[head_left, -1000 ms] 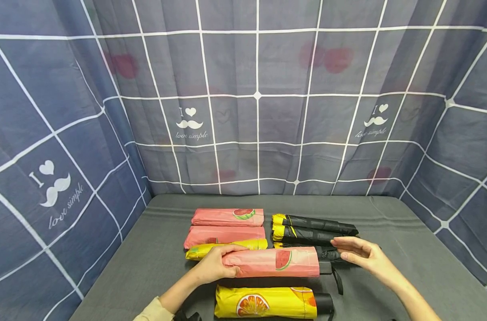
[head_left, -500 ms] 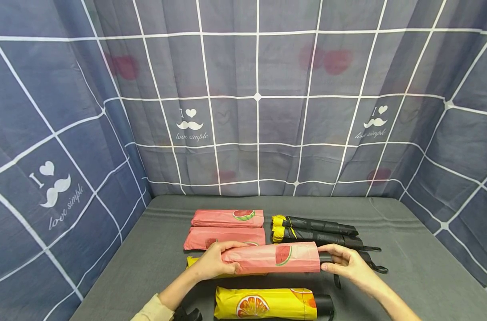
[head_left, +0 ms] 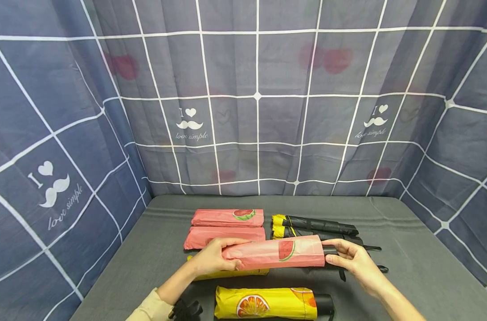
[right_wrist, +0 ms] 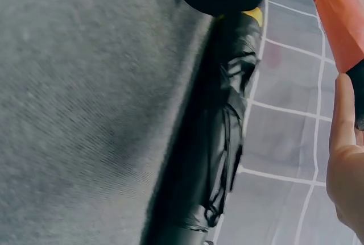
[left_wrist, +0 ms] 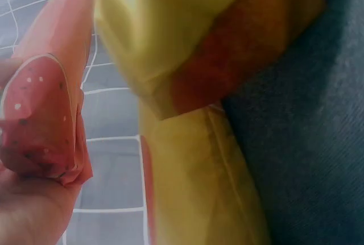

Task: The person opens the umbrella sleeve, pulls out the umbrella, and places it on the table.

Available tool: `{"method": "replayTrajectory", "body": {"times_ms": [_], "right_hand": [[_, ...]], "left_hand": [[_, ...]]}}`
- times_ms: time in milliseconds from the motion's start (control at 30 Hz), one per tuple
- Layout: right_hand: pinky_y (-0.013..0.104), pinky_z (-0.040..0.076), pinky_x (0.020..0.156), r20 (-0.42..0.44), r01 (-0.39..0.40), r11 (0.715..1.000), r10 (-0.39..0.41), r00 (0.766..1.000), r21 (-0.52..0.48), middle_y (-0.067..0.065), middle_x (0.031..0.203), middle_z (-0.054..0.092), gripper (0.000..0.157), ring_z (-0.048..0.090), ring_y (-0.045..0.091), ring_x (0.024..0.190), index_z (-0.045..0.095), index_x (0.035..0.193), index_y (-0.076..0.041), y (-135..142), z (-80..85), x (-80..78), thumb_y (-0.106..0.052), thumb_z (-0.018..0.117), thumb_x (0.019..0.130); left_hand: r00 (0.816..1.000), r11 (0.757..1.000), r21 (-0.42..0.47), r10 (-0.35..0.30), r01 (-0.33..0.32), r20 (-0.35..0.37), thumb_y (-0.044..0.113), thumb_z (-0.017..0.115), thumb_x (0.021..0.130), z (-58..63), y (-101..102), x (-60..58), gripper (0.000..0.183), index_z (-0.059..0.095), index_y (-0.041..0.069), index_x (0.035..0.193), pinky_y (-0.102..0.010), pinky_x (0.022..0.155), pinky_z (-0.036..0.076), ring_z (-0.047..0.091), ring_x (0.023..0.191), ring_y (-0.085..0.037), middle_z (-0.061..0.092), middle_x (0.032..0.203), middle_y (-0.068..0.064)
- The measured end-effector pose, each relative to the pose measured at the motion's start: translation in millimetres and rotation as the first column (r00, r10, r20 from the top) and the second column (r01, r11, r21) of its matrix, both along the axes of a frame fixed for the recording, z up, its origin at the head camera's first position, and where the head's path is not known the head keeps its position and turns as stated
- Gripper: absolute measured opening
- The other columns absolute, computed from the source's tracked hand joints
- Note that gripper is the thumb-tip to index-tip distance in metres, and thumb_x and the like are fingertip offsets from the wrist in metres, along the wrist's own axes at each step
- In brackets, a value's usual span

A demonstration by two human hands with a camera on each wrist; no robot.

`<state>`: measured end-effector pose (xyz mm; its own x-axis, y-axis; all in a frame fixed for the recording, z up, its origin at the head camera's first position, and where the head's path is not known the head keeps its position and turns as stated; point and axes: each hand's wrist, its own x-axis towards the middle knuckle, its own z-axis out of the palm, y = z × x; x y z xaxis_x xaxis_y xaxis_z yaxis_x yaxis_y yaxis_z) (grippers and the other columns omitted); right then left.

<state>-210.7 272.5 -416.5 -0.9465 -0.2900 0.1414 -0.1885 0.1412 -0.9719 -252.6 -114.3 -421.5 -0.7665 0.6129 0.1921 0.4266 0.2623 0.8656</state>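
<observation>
Umbrella (head_left: 272,255), pink, held over grey table (head_left: 147,249); gripped at far end by left hand (head_left: 211,262), pinched at black handle (head_left: 329,250) by right hand (head_left: 353,264); likely light, slick-skinned, stiff-cored; best held by handle.

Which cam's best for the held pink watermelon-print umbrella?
Head: it shows the pink watermelon-print umbrella nearly whole, its ends partly covered by the left hand and right hand. Left wrist gets only its near end, cropped; right wrist catches just some cloth and black handle at the frame's right edge.
</observation>
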Motion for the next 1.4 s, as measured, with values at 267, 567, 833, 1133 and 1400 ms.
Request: {"method": "replayTrajectory", "body": {"times_ms": [267,567,833,1133,1400], "right_hand": [[0.031,0.051,0.08,0.007,-0.022,0.968,0.025,1.0,-0.25,0.002,0.104,0.066,0.028,0.063,0.015,0.091,0.062,0.118,-0.007,8,-0.6,-0.6,0.003,0.051,0.094],[0.025,0.05,0.077,-0.022,0.085,0.922,-0.1,0.995,-0.378,0.002,0.103,0.066,0.03,0.064,0.014,0.088,0.064,0.115,-0.013,11,-1.3,3.2,0.003,0.047,0.096],[0.023,0.05,0.074,-0.114,0.03,0.937,-0.074,0.991,-0.347,0.0,0.107,0.066,0.032,0.061,0.009,0.088,0.059,0.122,-0.005,12,-1.8,2.5,0.007,0.047,0.095],[0.023,0.046,0.082,-0.013,0.051,0.997,-0.051,0.999,0.058,0.0,0.12,0.06,0.042,0.052,0.003,0.106,0.05,0.13,0.004,19,5.3,3.1,-0.008,0.061,0.091],[0.02,0.044,0.083,-0.041,0.065,0.998,-0.064,0.997,0.011,-0.004,0.126,0.053,0.037,0.045,-0.004,0.11,0.052,0.128,0.003,17,5.5,4.7,-0.004,0.059,0.092]], "left_hand": [[0.996,0.991,0.096,-0.09,0.089,0.007,0.006,0.072,0.083,11.3,-5,4.0,0.051,0.055,0.006,0.131,-0.026,0.076,0.05,0.066,0.079,-0.013,0.064,0.11,-0.003],[0.991,0.971,0.207,-0.131,0.12,0.038,0.017,0.066,0.089,2.5,-9,-6.6,0.054,0.046,0.008,0.139,-0.031,0.074,0.051,0.058,0.086,-0.014,0.058,0.114,-0.011],[0.972,0.949,0.314,-0.1,0.03,0.212,0.014,0.067,0.088,-7.3,-2,-5.0,0.054,0.046,0.003,0.137,-0.031,0.072,0.051,0.058,0.086,-0.016,0.057,0.104,-0.012],[0.973,0.954,0.298,-0.047,-0.023,0.225,0.011,0.068,0.086,-4.5,-3,-4.2,0.05,0.049,-0.006,0.13,-0.028,0.069,0.052,0.06,0.08,-0.014,0.061,0.095,-0.007],[0.977,0.946,0.322,-0.095,0.029,0.191,0.012,0.067,0.088,0.2,-4,-3.2,0.05,0.05,-0.005,0.131,-0.031,0.071,0.053,0.06,0.082,-0.014,0.061,0.095,-0.008]]}}
